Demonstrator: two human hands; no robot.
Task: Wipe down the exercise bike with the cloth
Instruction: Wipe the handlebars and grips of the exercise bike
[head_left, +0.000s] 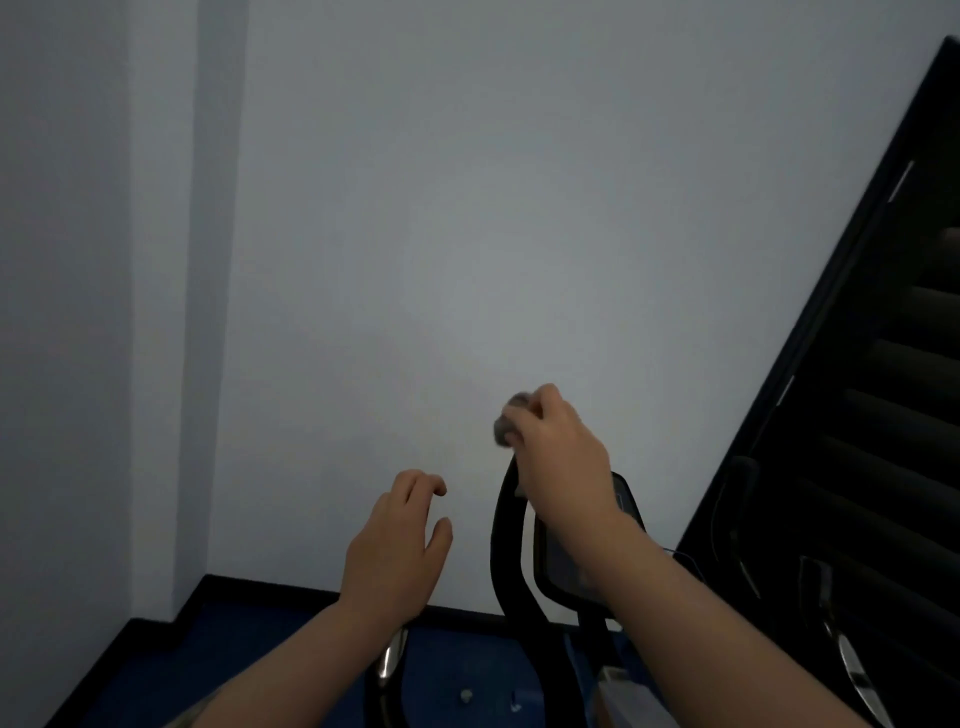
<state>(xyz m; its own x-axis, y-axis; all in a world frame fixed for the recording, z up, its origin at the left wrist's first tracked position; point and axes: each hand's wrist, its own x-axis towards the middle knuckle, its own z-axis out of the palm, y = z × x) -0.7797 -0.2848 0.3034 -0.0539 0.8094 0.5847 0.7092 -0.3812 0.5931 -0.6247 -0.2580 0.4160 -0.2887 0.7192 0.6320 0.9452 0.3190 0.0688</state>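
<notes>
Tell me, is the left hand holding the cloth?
No, the left hand hangs empty with loose fingers, while the right hand grips the grey cloth.

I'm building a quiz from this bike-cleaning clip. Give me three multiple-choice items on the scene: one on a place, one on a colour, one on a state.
1. Where is the cloth?
A. on the floor
B. in the right hand, at the top of the handlebar
C. draped over the left arm

2. What colour is the floor?
A. dark blue
B. red
C. white

3. What is the left hand doing?
A. gripping the cloth
B. pressing on the wall
C. holding nothing, fingers loosely bent

Answers:
1 B: the right hand grips the bunched grey cloth above the black handlebar.
2 A: blue flooring shows below the white wall.
3 C: nothing is in its fingers.
</notes>
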